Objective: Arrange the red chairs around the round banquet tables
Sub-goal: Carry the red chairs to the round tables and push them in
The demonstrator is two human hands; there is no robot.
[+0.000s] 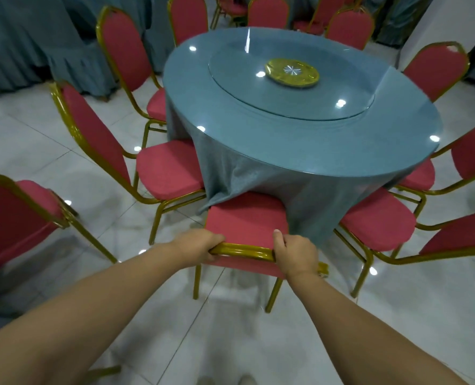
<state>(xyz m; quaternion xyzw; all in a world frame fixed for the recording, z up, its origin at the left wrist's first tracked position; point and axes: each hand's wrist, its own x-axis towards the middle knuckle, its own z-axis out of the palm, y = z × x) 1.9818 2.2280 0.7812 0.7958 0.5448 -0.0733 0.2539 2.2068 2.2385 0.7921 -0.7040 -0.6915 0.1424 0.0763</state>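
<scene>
Gripping the gold top rail of the red padded metal-frame chair [244, 220], left hand [203, 244] and right hand [294, 252] both clamp it; its seat points to 12 o'clock, touching the round blue-clothed banquet table [300, 140], between neighbouring chairs.

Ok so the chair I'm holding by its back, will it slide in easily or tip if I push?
It will probably slide: the floor is glossy tile and the chair stands on thin metal legs. The frame looks stiff. Both hands, left hand and right hand, grip high on the back, so a hard shove might tilt it. The tablecloth may drag over the seat.
</scene>
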